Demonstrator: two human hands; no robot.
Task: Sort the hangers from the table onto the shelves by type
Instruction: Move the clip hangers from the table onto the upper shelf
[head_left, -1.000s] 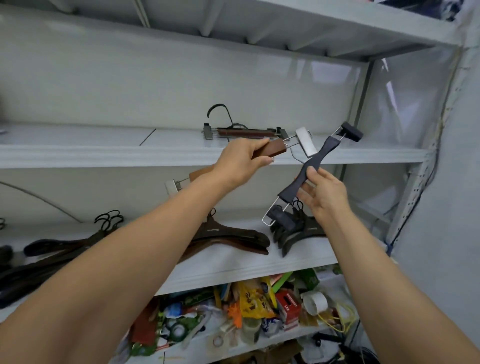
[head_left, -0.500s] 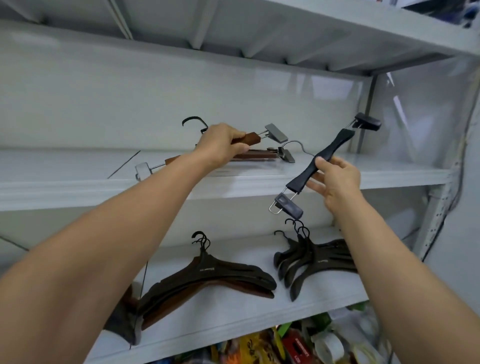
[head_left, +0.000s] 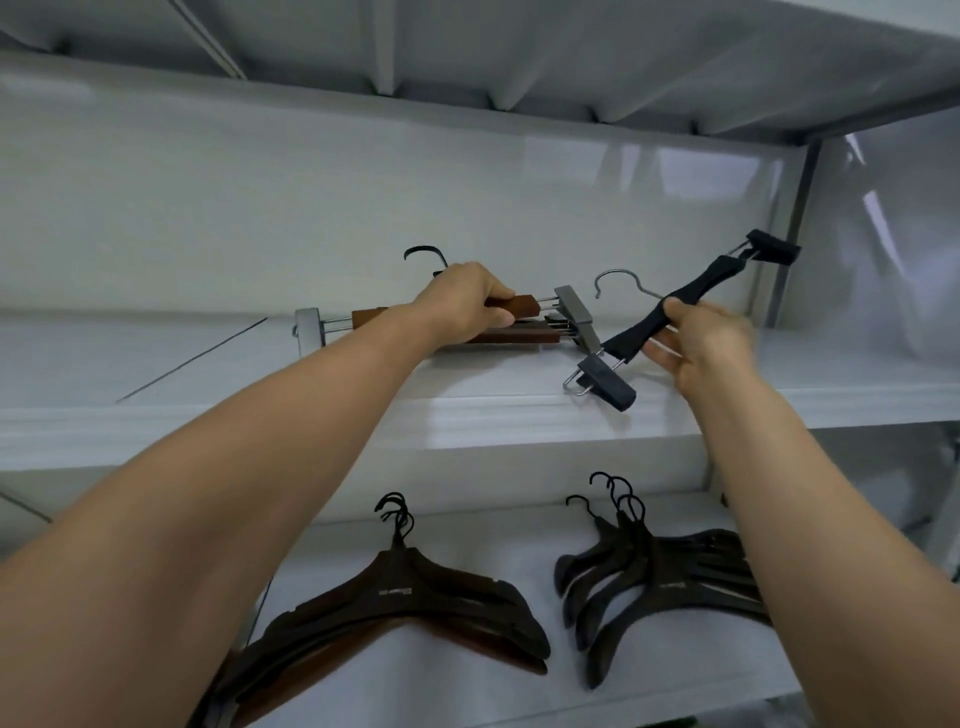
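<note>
My left hand (head_left: 465, 306) grips a brown wooden clip hanger (head_left: 524, 306) with grey metal clips, holding it just above another brown clip hanger (head_left: 524, 336) that lies on the upper shelf (head_left: 467, 415). My right hand (head_left: 698, 340) holds a black clip hanger (head_left: 691, 293) by its middle, tilted, one clip low over the shelf's front and the other raised to the right. Its silver hook (head_left: 615, 278) points back towards the wall.
On the lower shelf (head_left: 467, 691) lie a stack of dark brown coat hangers (head_left: 405, 608) on the left and a fan of black coat hangers (head_left: 670, 582) on the right. A grey upright post (head_left: 789, 234) bounds the shelf at the right.
The view has tilted up and closer to the upper shelf. My left hand has lowered the brown clip hanger onto the one lying there; my right hand has brought the black hanger over the shelf.
</note>
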